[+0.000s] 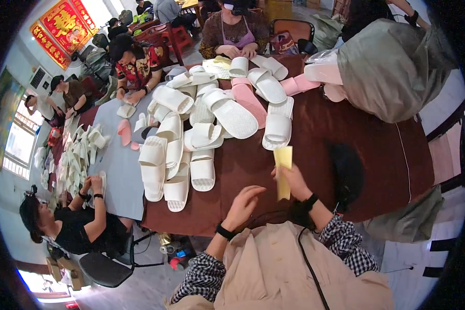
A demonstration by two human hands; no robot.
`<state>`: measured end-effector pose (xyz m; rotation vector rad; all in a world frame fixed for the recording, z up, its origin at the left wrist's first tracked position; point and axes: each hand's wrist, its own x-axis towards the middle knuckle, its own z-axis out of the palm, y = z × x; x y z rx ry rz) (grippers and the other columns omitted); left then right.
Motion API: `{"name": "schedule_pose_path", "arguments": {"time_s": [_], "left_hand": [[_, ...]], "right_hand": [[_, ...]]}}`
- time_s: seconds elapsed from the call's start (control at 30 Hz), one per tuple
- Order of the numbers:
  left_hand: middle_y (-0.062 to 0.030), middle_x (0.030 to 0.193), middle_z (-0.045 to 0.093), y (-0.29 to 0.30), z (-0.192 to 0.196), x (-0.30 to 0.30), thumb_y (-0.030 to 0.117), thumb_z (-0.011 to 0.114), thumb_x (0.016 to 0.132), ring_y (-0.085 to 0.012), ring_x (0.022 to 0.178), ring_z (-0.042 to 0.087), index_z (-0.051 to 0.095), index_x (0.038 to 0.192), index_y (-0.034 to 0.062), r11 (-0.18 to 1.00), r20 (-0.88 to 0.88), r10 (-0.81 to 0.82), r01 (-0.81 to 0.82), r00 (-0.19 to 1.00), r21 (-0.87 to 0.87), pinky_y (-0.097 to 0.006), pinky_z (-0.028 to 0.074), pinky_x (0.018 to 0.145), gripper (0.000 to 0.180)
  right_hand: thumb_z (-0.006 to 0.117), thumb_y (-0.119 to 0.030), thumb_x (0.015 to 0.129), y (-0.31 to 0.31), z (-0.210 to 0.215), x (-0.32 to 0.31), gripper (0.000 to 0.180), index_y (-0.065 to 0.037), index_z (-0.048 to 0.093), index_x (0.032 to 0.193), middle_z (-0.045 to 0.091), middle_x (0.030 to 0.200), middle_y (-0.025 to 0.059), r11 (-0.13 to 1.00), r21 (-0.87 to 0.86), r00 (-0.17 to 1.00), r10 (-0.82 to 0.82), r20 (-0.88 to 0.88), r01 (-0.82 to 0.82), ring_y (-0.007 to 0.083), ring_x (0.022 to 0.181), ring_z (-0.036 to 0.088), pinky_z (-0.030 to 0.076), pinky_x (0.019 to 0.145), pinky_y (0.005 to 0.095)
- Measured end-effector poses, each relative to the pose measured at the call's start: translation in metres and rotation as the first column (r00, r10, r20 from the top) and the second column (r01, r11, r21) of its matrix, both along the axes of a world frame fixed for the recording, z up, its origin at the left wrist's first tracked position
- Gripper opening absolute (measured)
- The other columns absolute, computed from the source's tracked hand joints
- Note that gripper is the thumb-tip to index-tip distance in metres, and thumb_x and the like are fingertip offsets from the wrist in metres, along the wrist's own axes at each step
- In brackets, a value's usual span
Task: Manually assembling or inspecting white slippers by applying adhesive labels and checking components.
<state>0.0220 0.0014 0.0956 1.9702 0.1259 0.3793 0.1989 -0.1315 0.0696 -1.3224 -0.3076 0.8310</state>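
Observation:
My right hand [294, 183] is closed on a long, narrow yellow strip [282, 157], which looks like stiff paper or a stack of labels. The strip stands up from my fingers, its top end close to the toe of a white slipper [277, 124]. To the left of it, my left hand [243, 205] is held over the table's near edge. Its fingers are stretched out and nothing is in them. A large pile of white slippers [178, 150] spreads beyond my left hand, with a pink slipper [249, 103] among them.
A brown cloth covers the table [377, 155]. At the far right stands a big grey-green sack [392, 67] with pink slippers spilling out. Co-workers sit across the table and at the left, by a grey table section [113, 155]. A black chair [106, 268] stands at lower left.

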Motion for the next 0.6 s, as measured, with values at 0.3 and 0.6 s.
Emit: {"name": "schedule_pose_path", "arguments": {"time_s": [0.3,0.6], "left_hand": [[-0.0168,0.151,0.022,0.09,-0.054,-0.048,0.025,0.068,0.076,-0.0431,0.139,0.016,0.037,0.142,0.0196,0.545,-0.176,0.765,-0.479,0.619,0.688,-0.069,0.011,0.104,0.073],[-0.01,0.155,0.011,0.12,-0.067,-0.044,0.055,0.072,0.067,-0.0471,0.139,0.006,0.028,0.146,0.0379,0.42,-0.167,0.785,-0.316,0.597,0.85,-0.08,0.008,0.094,0.092]], "right_hand": [[0.076,-0.043,0.076,0.018,-0.026,0.092,0.063,-0.005,0.049,0.118,0.05,0.089,0.0011,0.871,-0.386,0.953,-0.274,0.131,0.304,0.008,0.064,0.038,0.036,0.057,0.0233],[0.078,-0.035,0.074,0.071,-0.035,0.124,0.072,0.007,0.047,0.123,0.059,0.112,0.0166,0.877,-0.424,0.973,-0.216,0.075,0.227,0.0241,0.101,0.058,0.045,0.087,0.0325]]}}
